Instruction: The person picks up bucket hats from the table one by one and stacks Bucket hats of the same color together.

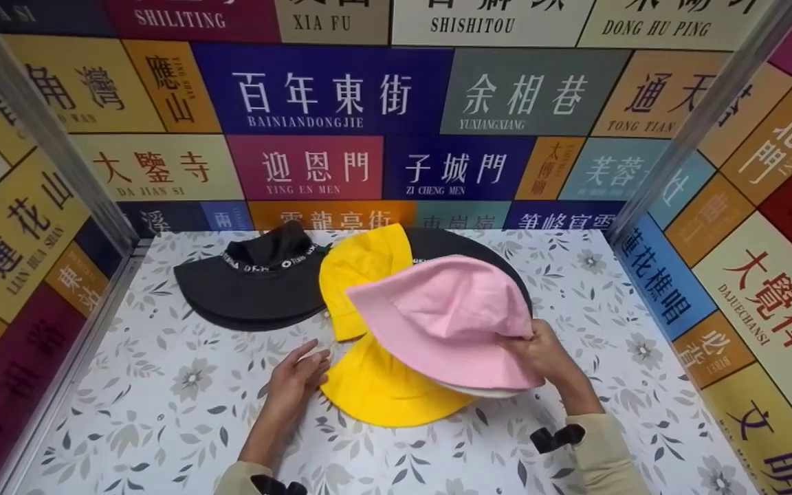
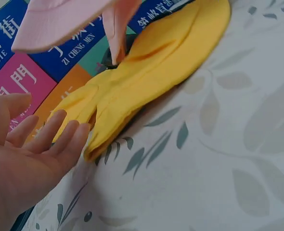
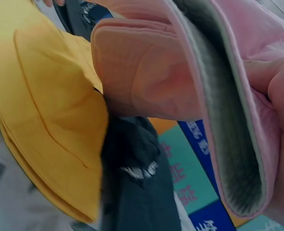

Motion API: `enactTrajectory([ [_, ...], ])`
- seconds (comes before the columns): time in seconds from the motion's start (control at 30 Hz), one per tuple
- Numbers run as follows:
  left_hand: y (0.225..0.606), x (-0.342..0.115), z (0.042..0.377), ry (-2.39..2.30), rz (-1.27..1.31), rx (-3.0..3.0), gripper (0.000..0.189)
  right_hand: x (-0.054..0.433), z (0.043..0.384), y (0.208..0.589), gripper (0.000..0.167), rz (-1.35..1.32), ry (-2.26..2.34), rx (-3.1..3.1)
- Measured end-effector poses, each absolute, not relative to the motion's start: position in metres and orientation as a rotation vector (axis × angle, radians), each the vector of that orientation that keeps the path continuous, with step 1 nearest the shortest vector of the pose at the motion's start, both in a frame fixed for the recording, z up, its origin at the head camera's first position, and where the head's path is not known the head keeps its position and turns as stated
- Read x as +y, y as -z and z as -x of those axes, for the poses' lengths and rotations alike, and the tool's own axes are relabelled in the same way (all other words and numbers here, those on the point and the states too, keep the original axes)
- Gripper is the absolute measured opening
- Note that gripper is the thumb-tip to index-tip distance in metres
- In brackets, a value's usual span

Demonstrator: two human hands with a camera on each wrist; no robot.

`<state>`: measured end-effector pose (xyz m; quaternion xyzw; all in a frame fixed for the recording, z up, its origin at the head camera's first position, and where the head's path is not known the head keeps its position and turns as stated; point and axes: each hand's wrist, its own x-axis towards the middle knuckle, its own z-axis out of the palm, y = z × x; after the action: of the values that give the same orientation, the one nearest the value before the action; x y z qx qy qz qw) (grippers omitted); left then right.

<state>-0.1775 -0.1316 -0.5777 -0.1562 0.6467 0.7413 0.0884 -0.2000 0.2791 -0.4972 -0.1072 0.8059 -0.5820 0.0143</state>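
Observation:
My right hand pinches the brim of a pink bucket hat, which hangs tilted over the other hats. A pale grey-green lining shows inside its folded brim in the right wrist view. Under it lies yellow bucket-hat cloth in two overlapping parts, a front brim and a back part. My left hand has loosely spread fingers and holds nothing; its fingertips are right at the yellow brim's left edge. The pink hat covers much of the yellow cloth in the head view.
A black hat with white lettering on its band lies at the back left. Another black hat shows behind the pink one. The white table has a leaf and flower print. Panels of lettered signs enclose its back and sides.

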Motion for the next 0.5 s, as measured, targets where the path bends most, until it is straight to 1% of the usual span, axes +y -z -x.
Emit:
enactTrajectory([
  [0.1, 0.579, -0.130, 0.178, -2.100, 0.499, 2.057, 0.046, 0.296, 0.197, 0.489, 0.021, 0.156, 1.860, 2.529],
  [0.23, 0.580, -0.127, 0.177, -1.969, 0.456, 2.261, 0.040, 0.316, 0.194, 0.480, 0.008, -0.087, 2.016, 2.493],
  [0.37, 0.579, -0.124, 0.174, -1.837, 0.413, 2.371, 0.038, 0.340, 0.192, 0.473, 0.022, -0.219, 2.132, 2.435],
  [0.5, 0.578, -0.121, 0.175, -1.729, 0.461, 2.330, 0.039, 0.365, 0.193, 0.470, 0.021, -0.300, 2.155, 2.435],
])
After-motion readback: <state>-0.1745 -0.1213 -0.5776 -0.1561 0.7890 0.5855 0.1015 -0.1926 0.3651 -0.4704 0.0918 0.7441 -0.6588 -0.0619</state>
